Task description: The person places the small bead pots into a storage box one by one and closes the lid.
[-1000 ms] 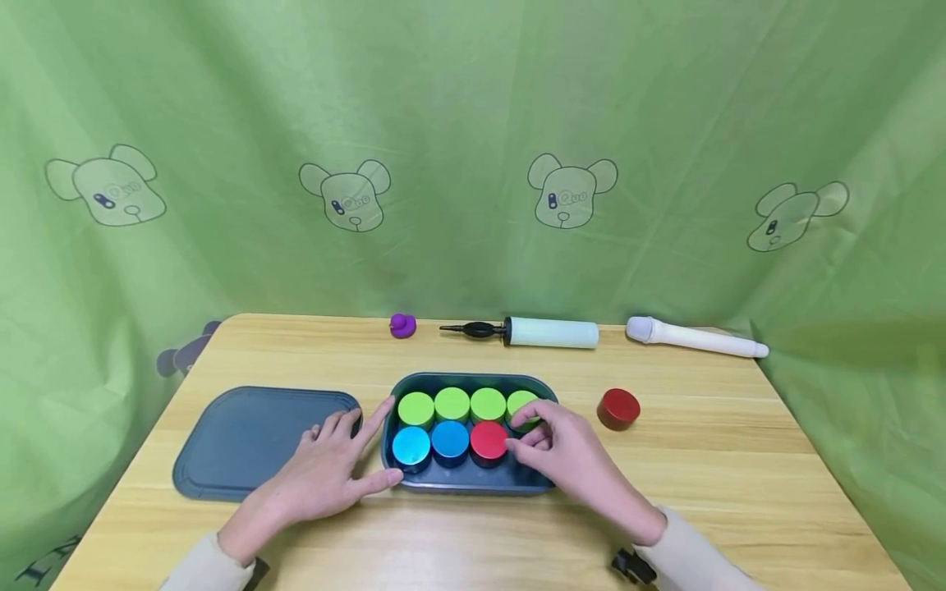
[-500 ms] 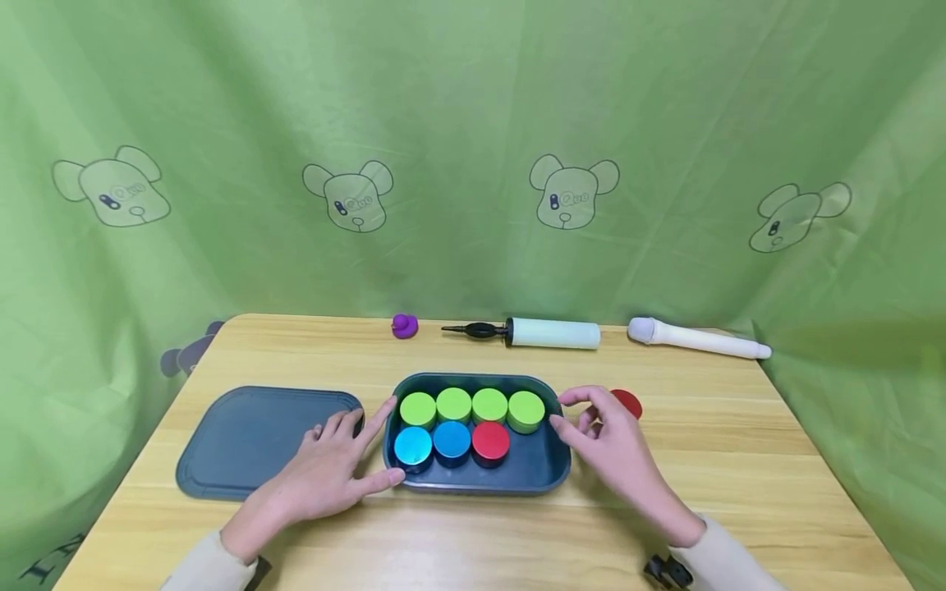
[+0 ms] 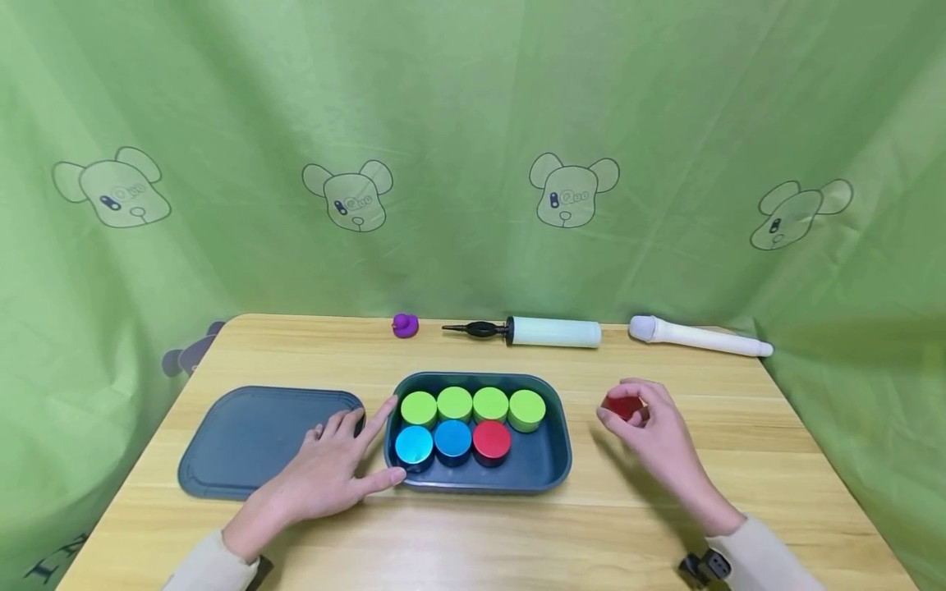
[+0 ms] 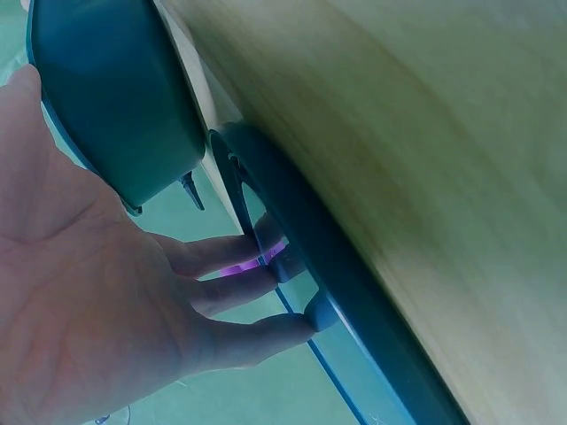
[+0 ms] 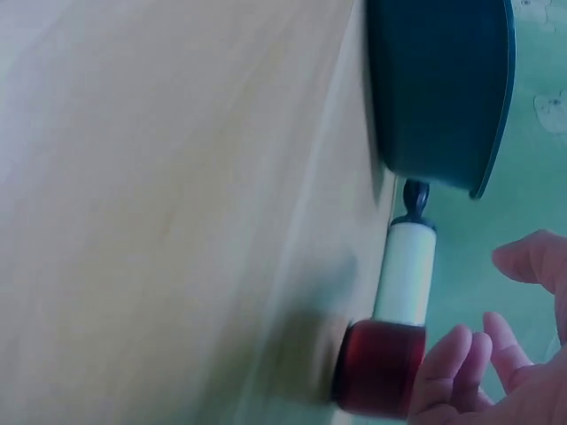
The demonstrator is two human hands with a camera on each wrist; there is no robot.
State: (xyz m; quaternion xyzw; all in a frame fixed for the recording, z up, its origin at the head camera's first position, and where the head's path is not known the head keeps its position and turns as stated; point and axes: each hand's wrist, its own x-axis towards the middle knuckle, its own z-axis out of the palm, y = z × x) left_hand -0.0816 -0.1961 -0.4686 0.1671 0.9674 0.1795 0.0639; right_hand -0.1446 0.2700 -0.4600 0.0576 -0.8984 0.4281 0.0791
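My left hand (image 3: 325, 472) lies spread between the dark blue lid (image 3: 259, 439) and the dark blue box (image 3: 550, 460). Its thumb and index finger touch the box's left rim; the other fingertips rest at the lid's right edge. Inside the box stand several round jars: a back row of green jars (image 3: 454, 402), then two blue jars (image 3: 452, 439) and one red jar (image 3: 491, 442) in front. To the right, my right hand (image 3: 661, 431) hovers over another red jar (image 3: 624, 406), partly hidden by it. In the right wrist view the fingers stand apart from this red jar (image 5: 381, 367).
Along the table's back edge lie a purple rubber duck (image 3: 405, 326), a hand pump (image 3: 554, 332) with a black nozzle, and a white microphone-shaped stick (image 3: 698, 336). A green curtain (image 3: 473, 271) hangs behind the wooden table (image 3: 473, 542).
My right hand has moved right from a green jar in the box's back right corner, past the rim, to above the outside red jar. The left hand stays in place.
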